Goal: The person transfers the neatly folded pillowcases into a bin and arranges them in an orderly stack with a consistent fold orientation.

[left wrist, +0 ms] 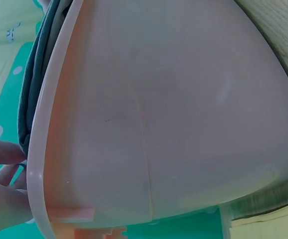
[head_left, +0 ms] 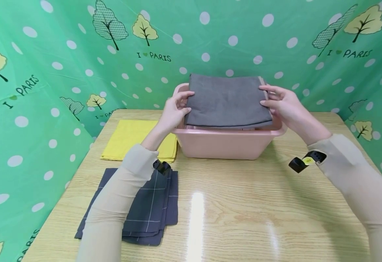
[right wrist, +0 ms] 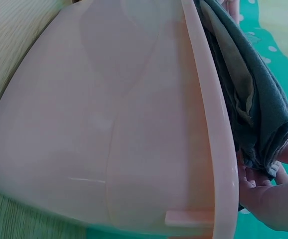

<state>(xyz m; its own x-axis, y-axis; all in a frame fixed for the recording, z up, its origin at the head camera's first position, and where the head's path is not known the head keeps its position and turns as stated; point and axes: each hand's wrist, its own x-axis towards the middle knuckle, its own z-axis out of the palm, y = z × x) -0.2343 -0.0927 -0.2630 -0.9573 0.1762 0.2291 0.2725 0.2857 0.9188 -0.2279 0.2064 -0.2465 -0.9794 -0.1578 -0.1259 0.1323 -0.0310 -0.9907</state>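
Note:
A folded dark grey cloth point(head_left: 228, 102) lies level across the top of a pink plastic basin point(head_left: 223, 145), covering most of its opening. At the cloth's left edge my left hand point(head_left: 177, 109) pinches it between thumb and fingers. My right hand point(head_left: 282, 102) grips the opposite edge the same way. In the right wrist view several folded layers of the cloth point(right wrist: 263, 99) show beside the basin's rim, with the right hand's fingers point(right wrist: 263, 194) beneath and around the corner. The left wrist view shows the cloth's edge point(left wrist: 32, 94) just past the rim. The basin's inside is mostly hidden.
Left of the basin lies a folded yellow cloth point(head_left: 128, 136). Nearer, partly under my left forearm, is a stack of dark navy checked cloths point(head_left: 148, 211). Everything stands on a wooden table point(head_left: 236, 203). A green dotted curtain point(head_left: 191, 40) hangs behind and at both sides.

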